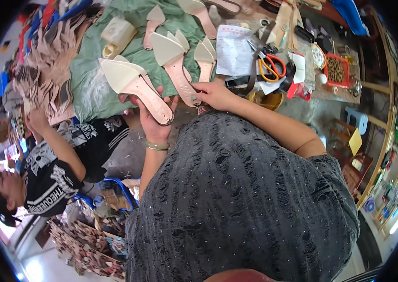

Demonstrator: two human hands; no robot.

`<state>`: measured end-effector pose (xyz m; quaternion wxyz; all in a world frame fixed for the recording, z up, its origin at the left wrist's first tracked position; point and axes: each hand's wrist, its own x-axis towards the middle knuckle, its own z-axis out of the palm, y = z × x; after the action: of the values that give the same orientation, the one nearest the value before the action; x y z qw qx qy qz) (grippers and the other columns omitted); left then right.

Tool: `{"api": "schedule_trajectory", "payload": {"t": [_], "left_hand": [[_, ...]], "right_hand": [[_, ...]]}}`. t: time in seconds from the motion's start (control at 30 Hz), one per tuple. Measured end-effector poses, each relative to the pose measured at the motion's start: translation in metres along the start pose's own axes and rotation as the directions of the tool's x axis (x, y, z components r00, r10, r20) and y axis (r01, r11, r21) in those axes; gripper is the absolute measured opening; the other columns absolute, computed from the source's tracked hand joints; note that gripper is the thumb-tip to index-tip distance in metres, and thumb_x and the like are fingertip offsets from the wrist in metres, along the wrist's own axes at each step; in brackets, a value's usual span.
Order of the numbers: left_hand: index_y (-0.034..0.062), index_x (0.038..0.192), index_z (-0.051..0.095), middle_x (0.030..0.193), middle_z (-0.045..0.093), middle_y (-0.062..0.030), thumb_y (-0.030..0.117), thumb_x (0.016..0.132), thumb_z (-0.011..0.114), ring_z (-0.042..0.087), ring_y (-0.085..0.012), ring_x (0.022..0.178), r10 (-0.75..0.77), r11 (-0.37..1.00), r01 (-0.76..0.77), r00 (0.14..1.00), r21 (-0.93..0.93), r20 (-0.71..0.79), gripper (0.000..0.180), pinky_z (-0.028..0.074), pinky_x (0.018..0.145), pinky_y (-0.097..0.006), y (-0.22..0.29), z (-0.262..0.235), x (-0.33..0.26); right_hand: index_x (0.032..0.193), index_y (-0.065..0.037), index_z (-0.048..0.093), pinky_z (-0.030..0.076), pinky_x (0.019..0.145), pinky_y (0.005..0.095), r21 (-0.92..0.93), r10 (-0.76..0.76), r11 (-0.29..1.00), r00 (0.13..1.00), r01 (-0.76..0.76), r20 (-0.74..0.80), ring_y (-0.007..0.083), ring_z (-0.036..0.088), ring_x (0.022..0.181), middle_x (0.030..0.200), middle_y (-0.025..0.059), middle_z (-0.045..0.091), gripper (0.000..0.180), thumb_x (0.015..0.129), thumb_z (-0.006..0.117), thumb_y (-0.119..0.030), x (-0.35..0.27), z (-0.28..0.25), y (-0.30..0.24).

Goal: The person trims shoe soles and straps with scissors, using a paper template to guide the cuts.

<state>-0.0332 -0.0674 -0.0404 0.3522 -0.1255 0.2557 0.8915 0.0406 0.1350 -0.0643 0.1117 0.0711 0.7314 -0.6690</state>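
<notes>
My left hand (154,123) holds a cream pointed-toe shoe sole with a pink insole (135,84) just above the crumpled green cloth (91,89) on the table. My right hand (213,94) touches the heel of a second cream-and-pink pointed sole (175,66), and a third such sole (204,58) lies just beside it, so the gap between them is narrow. To my right, the white printed paper sheet (233,49) and orange-handled scissors (272,66) crowd the table. To my left, a heap of pale pink cut leather pieces (48,66) and a co-worker's arm (58,141) block the way. Bare cloth lies open below the held sole.
</notes>
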Motion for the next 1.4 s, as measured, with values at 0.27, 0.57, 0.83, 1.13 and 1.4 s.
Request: {"api": "schedule_trajectory", "payload": {"t": [0.27,0.57,0.83,1.13,1.4], "left_hand": [[0.0133,0.132,0.041,0.122,0.055,-0.0092,0.053,0.093,0.038,0.061,-0.0253,0.09,-0.067,0.994,0.063,0.996,0.084,0.051,0.056,0.05,0.082,-0.042,-0.01,0.024,0.02],[0.0193,0.133,0.043,0.128,0.052,-0.0021,0.056,0.09,0.043,0.056,-0.0201,0.102,-0.069,0.997,0.072,0.992,-0.023,0.109,0.057,0.043,0.09,-0.052,-0.004,0.022,0.02],[0.0153,0.133,0.044,0.127,0.054,-0.0052,0.051,0.089,0.048,0.056,-0.0217,0.101,0.151,0.988,-0.15,0.986,0.018,-0.064,0.057,0.042,0.093,-0.047,-0.002,0.009,0.015],[0.0145,0.128,0.05,0.124,0.056,-0.0074,0.043,0.092,0.048,0.058,-0.0202,0.099,0.173,0.978,-0.173,0.985,-0.118,-0.014,0.046,0.046,0.089,-0.033,0.001,0.006,-0.001],[0.0175,0.128,0.05,0.123,0.057,-0.0071,0.048,0.09,0.05,0.058,-0.0222,0.095,0.129,0.985,-0.132,0.991,-0.106,-0.041,0.049,0.045,0.09,-0.036,0.005,-0.003,-0.007]], "right_hand": [[0.131,-0.008,0.049,0.045,0.057,0.0223,0.192,0.104,0.974,0.992,-0.117,0.077,0.0054,0.051,0.061,0.078,0.001,0.058,0.044,0.087,0.052,-0.006,-0.015,-0.004,-0.004],[0.127,-0.008,0.051,0.046,0.083,0.0315,0.068,0.104,0.991,0.988,-0.112,0.109,0.0235,0.062,0.093,0.106,0.0159,0.064,0.045,0.084,0.054,-0.02,-0.014,-0.007,-0.002],[0.124,-0.012,0.055,0.047,0.08,0.0347,-0.093,-0.051,0.993,0.972,0.074,0.229,0.0287,0.063,0.089,0.101,0.016,0.065,0.046,0.08,0.059,-0.023,-0.01,0.007,0.007],[0.119,-0.007,0.058,0.048,0.074,0.0306,-0.04,-0.041,0.998,0.947,0.056,0.318,0.0207,0.063,0.083,0.094,0.0114,0.066,0.045,0.08,0.062,-0.03,-0.011,0.016,0.0],[0.116,-0.006,0.059,0.048,0.075,0.0317,-0.017,-0.045,0.998,0.954,0.052,0.295,0.0225,0.063,0.084,0.095,0.0118,0.066,0.046,0.08,0.063,-0.033,-0.014,0.019,0.003]]}}
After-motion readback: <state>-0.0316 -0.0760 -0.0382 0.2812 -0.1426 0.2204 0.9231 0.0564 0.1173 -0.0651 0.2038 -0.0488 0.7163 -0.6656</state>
